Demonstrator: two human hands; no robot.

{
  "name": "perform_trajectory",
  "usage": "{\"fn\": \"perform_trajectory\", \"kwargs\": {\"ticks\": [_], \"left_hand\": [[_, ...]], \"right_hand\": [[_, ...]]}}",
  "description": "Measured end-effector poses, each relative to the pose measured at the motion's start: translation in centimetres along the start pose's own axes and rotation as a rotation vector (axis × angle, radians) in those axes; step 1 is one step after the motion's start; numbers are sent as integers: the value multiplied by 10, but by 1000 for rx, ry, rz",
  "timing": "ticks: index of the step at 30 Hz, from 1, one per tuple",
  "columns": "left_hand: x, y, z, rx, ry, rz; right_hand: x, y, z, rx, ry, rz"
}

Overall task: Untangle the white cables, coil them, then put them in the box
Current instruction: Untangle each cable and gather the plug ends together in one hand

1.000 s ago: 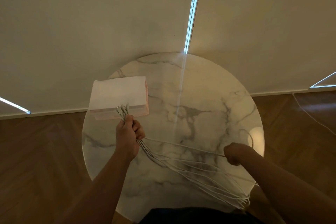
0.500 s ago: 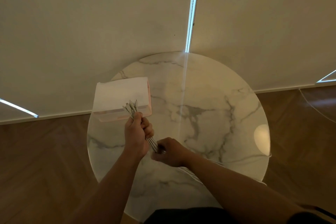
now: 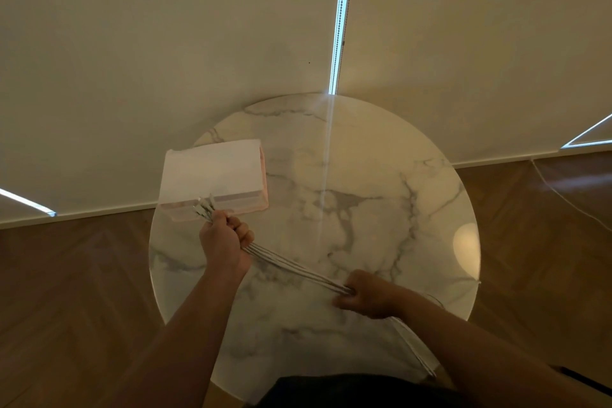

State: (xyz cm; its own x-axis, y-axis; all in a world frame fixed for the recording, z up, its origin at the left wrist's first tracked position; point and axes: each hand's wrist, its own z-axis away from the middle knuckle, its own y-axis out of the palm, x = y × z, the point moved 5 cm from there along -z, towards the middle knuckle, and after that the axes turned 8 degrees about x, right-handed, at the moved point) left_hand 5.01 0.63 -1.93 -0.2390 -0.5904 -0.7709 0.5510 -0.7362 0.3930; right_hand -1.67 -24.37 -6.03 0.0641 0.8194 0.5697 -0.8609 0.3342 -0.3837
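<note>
A bundle of white cables runs taut between my two hands above the round marble table. My left hand grips the bundle near its plug ends, which stick up just in front of the box. My right hand grips the same bundle lower right; behind it the cables trail down past the table's near right edge. The box is pale pink with a white top and sits at the table's left rear.
The table stands against a cream wall with light strips. Wooden floor lies on both sides. A thin cord runs across the floor at the far right. My dark clothing shows at the bottom edge.
My right hand has slid from beside my left hand down to the right along the bundle, drawing the cables straight. My left hand has held its grip by the box.
</note>
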Motion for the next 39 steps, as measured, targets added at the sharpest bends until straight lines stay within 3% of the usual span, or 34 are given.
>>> {"fn": "perform_trajectory", "kwargs": {"ticks": [6, 10, 15, 20, 23, 26, 31, 37, 39], "left_hand": [[9, -3, 1, 2, -6, -1], [9, 1, 4, 24, -2, 14], [-15, -1, 1, 4, 47, 74], [-5, -3, 8, 13, 40, 77], [6, -10, 12, -3, 23, 72], [13, -14, 16, -9, 14, 61], [14, -13, 24, -6, 33, 54], [19, -4, 30, 23, 31, 48], [20, 1, 33, 34, 30, 40]], "right_hand": [[-90, 8, 40, 199, 384, 145], [-96, -10, 50, 333, 483, 94], [-96, -36, 40, 104, 406, 165], [-122, -16, 55, 295, 489, 132], [-134, -12, 60, 202, 517, 129], [-138, -15, 57, 89, 478, 280], [-134, -13, 56, 93, 427, 449], [-38, -20, 28, -121, 50, 268], [7, -12, 15, -124, -83, 178]]}}
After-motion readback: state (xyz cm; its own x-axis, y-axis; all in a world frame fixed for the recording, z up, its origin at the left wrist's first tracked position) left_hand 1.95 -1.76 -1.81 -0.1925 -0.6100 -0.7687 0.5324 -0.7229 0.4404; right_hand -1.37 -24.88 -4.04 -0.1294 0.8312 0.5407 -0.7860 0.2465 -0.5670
